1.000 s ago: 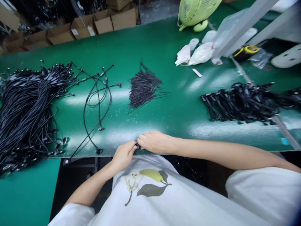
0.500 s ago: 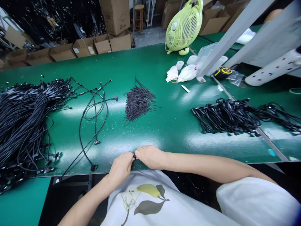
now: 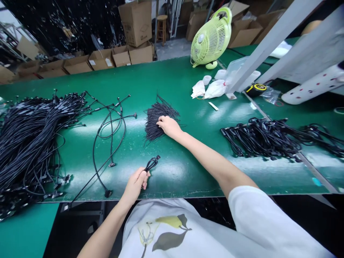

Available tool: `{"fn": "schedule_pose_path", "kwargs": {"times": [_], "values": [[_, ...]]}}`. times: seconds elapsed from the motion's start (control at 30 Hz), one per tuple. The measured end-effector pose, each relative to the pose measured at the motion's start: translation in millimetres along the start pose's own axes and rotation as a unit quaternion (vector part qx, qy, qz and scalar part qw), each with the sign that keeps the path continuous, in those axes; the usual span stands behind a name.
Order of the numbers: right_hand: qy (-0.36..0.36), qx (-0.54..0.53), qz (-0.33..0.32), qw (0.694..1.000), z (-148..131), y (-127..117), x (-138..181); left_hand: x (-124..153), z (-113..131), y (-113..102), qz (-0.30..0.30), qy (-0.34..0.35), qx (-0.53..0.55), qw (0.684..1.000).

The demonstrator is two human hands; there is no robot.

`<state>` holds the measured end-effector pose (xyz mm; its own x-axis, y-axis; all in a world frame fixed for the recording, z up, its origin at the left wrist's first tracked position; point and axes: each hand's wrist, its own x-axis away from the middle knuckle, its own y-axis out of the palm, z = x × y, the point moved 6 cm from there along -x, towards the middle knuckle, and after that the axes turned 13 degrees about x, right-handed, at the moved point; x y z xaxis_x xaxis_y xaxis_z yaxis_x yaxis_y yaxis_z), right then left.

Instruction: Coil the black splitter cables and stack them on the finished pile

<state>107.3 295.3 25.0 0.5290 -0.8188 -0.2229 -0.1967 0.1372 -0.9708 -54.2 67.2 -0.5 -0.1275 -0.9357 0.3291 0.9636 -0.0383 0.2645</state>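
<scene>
My left hand (image 3: pixel 136 183) is closed around a folded black cable (image 3: pixel 151 164) near the table's front edge. The cable's loop and a connector stick out past the fingers. Farther in, my right hand (image 3: pixel 169 126) reaches onto a pile of thin black twist ties (image 3: pixel 154 123), its fingers bent and pinched together at the ties. How many ties the fingertips grip is too small to tell. Left of the pile, a few loose cables (image 3: pixel 124 132) with connectors lie in wide curves.
A large heap of long black cables (image 3: pixel 34 132) covers the left side. Bundled cables (image 3: pixel 263 138) lie on the right. Toward the back are a green fan (image 3: pixel 211 41), white bags (image 3: pixel 215 89), a tape measure (image 3: pixel 256 89) and a slanted metal post (image 3: pixel 271 46).
My hands were together at the table's front edge. My right hand has moved away to the twist tie pile, while my left hand has lifted slightly, with the folded cable now visible.
</scene>
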Motion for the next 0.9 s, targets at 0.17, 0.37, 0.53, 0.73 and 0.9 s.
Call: {"fn": "schedule_pose_path", "kwargs": {"times": [0.17,0.37,0.53,0.73,0.9], "values": [[-0.018,0.042,0.026,0.999,3,-5,-9,2,2,-2,0.026,0.016,0.092,0.995],[0.016,0.047,0.055,0.997,9,-30,4,-6,22,16,0.006,0.011,0.157,0.987],[0.032,0.051,0.065,0.996,1,-43,20,-8,35,27,0.004,0.017,0.191,0.981],[0.067,0.004,0.079,0.995,-22,-58,42,-6,37,32,0.014,0.017,0.233,0.972],[0.017,-0.135,0.027,0.99,-66,-46,71,-16,40,36,0.029,0.037,0.259,0.965]]}}
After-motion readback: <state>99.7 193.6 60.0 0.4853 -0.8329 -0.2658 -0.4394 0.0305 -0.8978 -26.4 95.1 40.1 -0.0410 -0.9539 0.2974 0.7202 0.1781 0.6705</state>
